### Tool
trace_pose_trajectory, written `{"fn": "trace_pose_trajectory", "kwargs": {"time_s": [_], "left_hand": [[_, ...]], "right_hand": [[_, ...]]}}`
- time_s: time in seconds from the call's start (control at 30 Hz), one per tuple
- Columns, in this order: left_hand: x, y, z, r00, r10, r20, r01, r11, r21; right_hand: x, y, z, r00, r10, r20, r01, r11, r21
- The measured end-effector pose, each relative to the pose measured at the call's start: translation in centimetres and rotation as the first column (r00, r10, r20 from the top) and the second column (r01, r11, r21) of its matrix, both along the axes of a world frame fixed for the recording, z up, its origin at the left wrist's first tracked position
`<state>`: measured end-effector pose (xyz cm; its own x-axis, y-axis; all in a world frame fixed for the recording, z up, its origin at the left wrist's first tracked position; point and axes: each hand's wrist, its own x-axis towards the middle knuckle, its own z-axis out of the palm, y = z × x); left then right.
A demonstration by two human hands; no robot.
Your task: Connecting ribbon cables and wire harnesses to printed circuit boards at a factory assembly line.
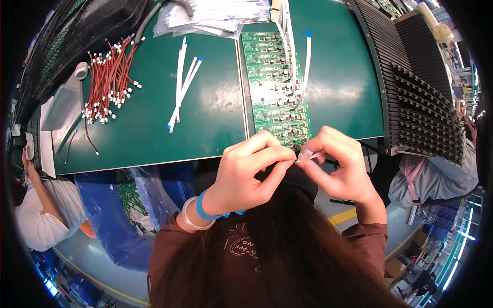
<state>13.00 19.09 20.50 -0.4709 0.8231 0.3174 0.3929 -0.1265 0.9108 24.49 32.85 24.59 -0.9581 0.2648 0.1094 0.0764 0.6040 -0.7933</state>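
While a small clear piece with a thin white strip (309, 153) sits pinched between the two hands just past the near edge of the table, the left hand (251, 172) closes its grip with thumb and forefinger pressed together on the piece's left end, and the right hand (339, 167) pinches its right end with the fingertips curled tight over it. What exactly the small piece is cannot be told at this size. Both hands meet above the lower end of a long green circuit board (275, 82) that lies lengthwise on the green table (215, 102), its surface crowded with small parts. A white flat ribbon cable with a blue tip (306, 61) curves down across the board toward the hands. On the left wrist sit a blue band (202, 209) and a clear bangle (191, 218). Left of the board, well apart from the hands, a few more white flat cables with blue ends (182, 87) lie crossed on the table, and farther left a loose bundle of red wires with white plugs (110, 77) is spread out. Clear plastic bags (210, 18) lie at the far edge. To the right stand black ribbed trays (416, 97) in stacks. Another person in a white sleeve (38, 210) shows at the lower left.
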Motion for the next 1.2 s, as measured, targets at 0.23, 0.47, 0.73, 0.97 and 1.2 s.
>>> {"fn": "trace_pose_trajectory", "kwargs": {"time_s": [0.23, 0.47, 0.73, 0.97, 1.2], "left_hand": [[-2.0, 1.2, -0.9, 0.932, 0.057, -0.358, -0.063, 0.998, -0.006], [-2.4, 1.2, -1.5, 0.908, -0.015, -0.418, -0.042, 0.991, -0.127], [-2.4, 1.2, -1.8, 0.916, 0.001, -0.402, -0.052, 0.992, -0.117], [-2.3, 1.2, -1.8, 0.916, 0.005, -0.402, -0.051, 0.993, -0.103], [-2.3, 1.1, -1.8, 0.915, 0.006, -0.402, -0.053, 0.993, -0.105]], "right_hand": [[-2.0, 3.2, -0.2, 0.995, 0.099, -0.034, -0.069, 0.870, 0.487], [-3.3, 4.0, -0.1, 0.977, 0.191, 0.099, -0.212, 0.778, 0.591], [-3.7, 4.0, 0.5, 0.952, 0.242, 0.186, -0.305, 0.720, 0.623], [-4.0, 4.2, 0.5, 0.947, 0.270, 0.174, -0.318, 0.707, 0.631], [-4.4, 4.0, 0.6, 0.932, 0.300, 0.204, -0.358, 0.670, 0.651]]}}
